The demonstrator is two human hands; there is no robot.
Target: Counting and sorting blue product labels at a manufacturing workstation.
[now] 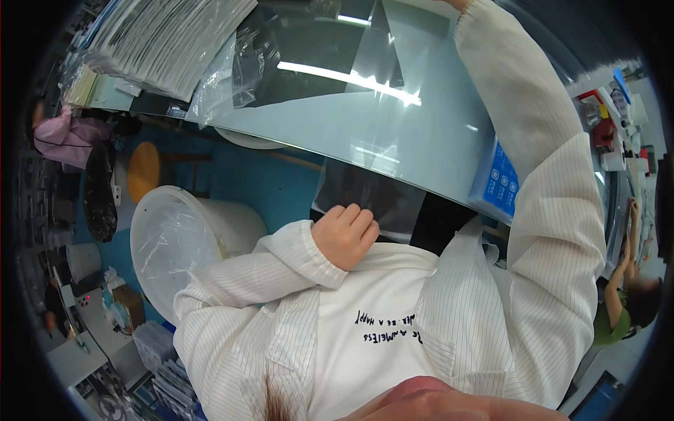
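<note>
My left hand [346,235] is closed, its fingers curled in front of my chest. A clear plastic bag [372,191] hangs flat between this hand and the table edge, and its near edge runs in under the fingers. My right arm reaches far across the glass-topped table [316,130]. Only a sliver of my right hand [458,3] shows at the top edge of the picture; its fingers are cut off. Between the arms, on the table, lie flat clear plastic sheets [375,52] that catch the ceiling light.
A tall stack of plastic bags [165,42] stands at the table's far left, beside crumpled clear film [249,67]. A blue box [498,179] is by my right arm. On the left are a white bin [239,217] with a clear liner and a round stool [144,172]. Other people work at both sides.
</note>
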